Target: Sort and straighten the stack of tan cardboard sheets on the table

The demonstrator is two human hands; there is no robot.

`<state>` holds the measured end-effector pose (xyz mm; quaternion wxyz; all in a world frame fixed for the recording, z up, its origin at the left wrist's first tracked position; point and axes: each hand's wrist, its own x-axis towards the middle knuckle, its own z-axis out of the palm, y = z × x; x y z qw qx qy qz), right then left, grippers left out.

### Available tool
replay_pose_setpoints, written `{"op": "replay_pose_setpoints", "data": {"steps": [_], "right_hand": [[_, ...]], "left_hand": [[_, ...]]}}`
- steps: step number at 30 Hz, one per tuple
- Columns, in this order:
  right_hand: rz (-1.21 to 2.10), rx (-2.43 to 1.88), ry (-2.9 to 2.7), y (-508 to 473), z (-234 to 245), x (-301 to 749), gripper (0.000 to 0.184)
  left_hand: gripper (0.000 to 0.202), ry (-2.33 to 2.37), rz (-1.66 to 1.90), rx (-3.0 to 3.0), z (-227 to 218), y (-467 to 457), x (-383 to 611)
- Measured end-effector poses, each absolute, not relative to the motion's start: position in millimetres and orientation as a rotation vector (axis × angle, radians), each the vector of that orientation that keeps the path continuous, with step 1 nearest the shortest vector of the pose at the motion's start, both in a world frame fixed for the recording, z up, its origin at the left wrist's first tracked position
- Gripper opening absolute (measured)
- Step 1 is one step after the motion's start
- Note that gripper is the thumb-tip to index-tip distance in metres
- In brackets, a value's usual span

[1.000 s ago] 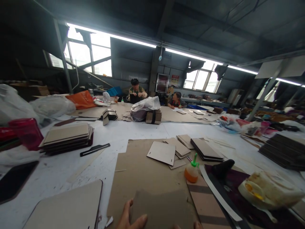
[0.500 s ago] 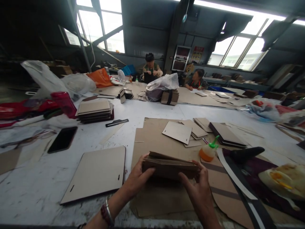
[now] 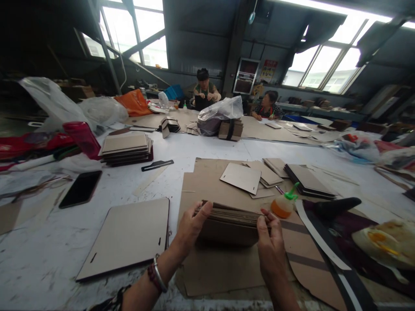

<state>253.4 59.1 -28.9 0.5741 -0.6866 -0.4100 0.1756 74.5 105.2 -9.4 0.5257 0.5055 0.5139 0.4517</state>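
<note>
Between my two hands a stack of brown sheets (image 3: 230, 229) stands on edge, its layered edges facing up. My left hand (image 3: 191, 226) grips the left end, thumb over the top corner. At the right end my right hand (image 3: 271, 235) is closed, thumb and fingers pinching the corner. Under the stack lies a large brown sheet of board (image 3: 220, 278). To the left rests a pile of beige panels with small dark slots (image 3: 129, 237). A squeeze bottle with orange liquid and a green nozzle (image 3: 284, 204) stands just beyond my right hand.
A phone (image 3: 81, 189) and a stack of panels (image 3: 125, 147) lie at the left. Ahead are loose beige panels (image 3: 241, 177) and a darker-edged stack (image 3: 309, 181). A black-handled tool (image 3: 337, 208) and a stained container (image 3: 379, 244) sit at right. Two people work across the table.
The stack has tipped so its broad face shows towards me and its edges sit level. My left thumb has moved up onto the top edge, and my right thumb has risen to the corner.
</note>
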Motion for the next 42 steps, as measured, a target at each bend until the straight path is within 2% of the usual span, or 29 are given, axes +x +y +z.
{"op": "replay_pose_setpoints", "data": {"steps": [11,20,29,32,34,39,42], "right_hand": [[0.466,-1.557,-0.99,57.6,-28.4,256.9,0.044],[0.581,-1.519,-0.855,63.0,-34.4,257.6,0.036],[0.445,-1.479,-0.92,80.8,-43.9,262.4,0.033],[0.416,-1.483,-0.942,82.2,-45.0,261.9,0.032],[0.396,-1.486,-0.956,78.0,-44.1,261.1,0.032],[0.47,-1.514,-1.121,51.4,-41.0,272.9,0.037],[0.621,-1.478,-1.279,35.9,-45.1,289.7,0.051]], "left_hand": [[0.032,1.295,1.113,1.306,-11.3,114.7,84.3],[0.041,1.271,1.084,1.317,-11.2,111.5,86.1],[0.05,1.1,1.105,1.299,-28.0,109.2,74.1],[0.069,1.099,1.043,1.317,-41.3,101.7,66.3],[0.075,1.165,0.962,1.354,-49.6,98.3,62.4],[0.041,1.195,0.982,1.537,-61.2,95.5,57.4],[0.028,1.084,0.994,1.591,-63.1,92.0,55.8]]}}
